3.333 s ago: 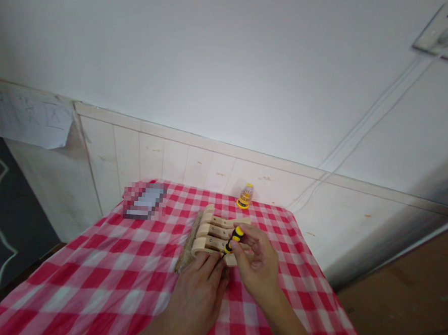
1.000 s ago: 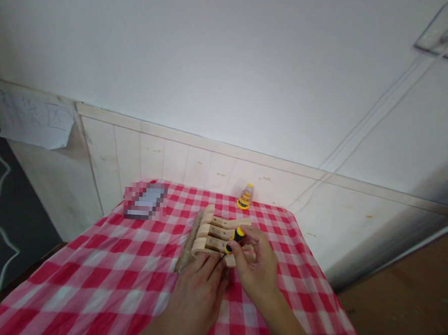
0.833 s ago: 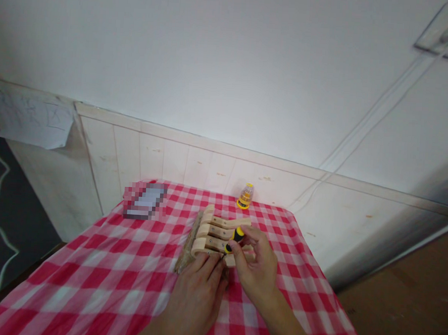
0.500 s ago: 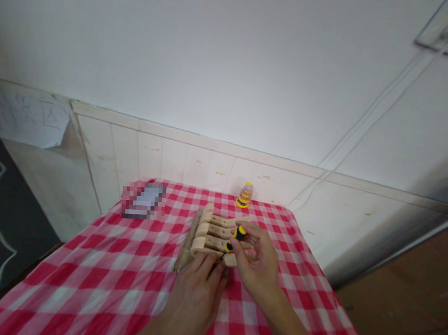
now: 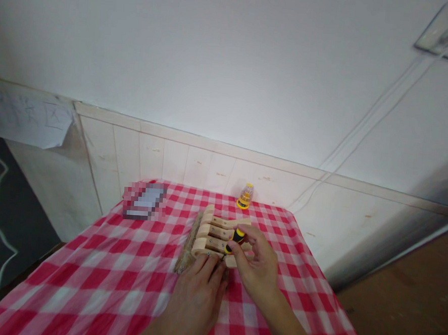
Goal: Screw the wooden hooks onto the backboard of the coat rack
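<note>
A wooden hook rack (image 5: 204,231) lies on the checked cloth, its several pale curved hooks fixed with small screws to a rough brown backing board (image 5: 184,260). My left hand (image 5: 197,289) is closed on the rack's near end, its fingers pressed over the nearest hook and partly covering it. In my right hand (image 5: 261,263) is a small black-and-yellow screwdriver (image 5: 237,236), pinched between thumb and fingers. It tilts, with its tip down at the nearest hook beside my left fingertips. Whether the tip sits in a screw is too small to tell.
A yellow screwdriver-bit case (image 5: 245,197) with a clear top stands at the cloth's back edge, close to the wall. A blurred-out phone-like object (image 5: 146,201) lies at the back left. Red-and-white cloth (image 5: 110,282) covers the table. White cables (image 5: 346,152) run down from a wall socket.
The view has shifted slightly. My right hand's fingers have changed their position a little on the screwdriver handle, while my left hand stays on the rack.
</note>
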A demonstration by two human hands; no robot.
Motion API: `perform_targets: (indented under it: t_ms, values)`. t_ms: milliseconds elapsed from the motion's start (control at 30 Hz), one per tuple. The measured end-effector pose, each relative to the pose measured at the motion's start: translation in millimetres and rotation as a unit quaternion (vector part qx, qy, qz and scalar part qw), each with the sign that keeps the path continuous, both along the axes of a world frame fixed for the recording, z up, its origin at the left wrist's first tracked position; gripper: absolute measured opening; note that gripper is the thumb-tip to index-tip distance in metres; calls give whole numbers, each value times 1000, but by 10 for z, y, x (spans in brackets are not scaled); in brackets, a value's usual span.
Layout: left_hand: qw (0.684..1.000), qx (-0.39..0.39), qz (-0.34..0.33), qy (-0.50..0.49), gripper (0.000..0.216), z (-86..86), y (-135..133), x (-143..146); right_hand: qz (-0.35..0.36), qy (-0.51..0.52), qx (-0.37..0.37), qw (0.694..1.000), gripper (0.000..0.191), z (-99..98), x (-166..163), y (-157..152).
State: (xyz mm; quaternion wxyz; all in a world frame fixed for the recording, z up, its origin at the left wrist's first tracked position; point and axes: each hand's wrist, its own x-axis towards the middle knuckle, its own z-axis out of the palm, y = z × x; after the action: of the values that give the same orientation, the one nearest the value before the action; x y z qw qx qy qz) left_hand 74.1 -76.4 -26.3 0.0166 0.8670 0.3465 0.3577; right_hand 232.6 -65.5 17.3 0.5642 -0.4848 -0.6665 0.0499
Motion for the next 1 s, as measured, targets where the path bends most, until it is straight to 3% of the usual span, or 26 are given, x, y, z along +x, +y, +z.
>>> perform_targets:
  t_ms: [533,733,867,1000]
  values:
    - [1000,13,-1,-3,26,-24,5,-7,-17,-1,28,999,30,-28,0,28]
    - [998,1,-22,-55,24,-60,-13,-47,-16,3,21,1000,30,-29,5,43]
    - [997,25,-19,-77,22,14,-36,-116,-28,6,23,999,26,-5,5,63]
    - [999,24,-9,-33,22,136,-26,-226,-22,43,11,999,26,34,-42,36]
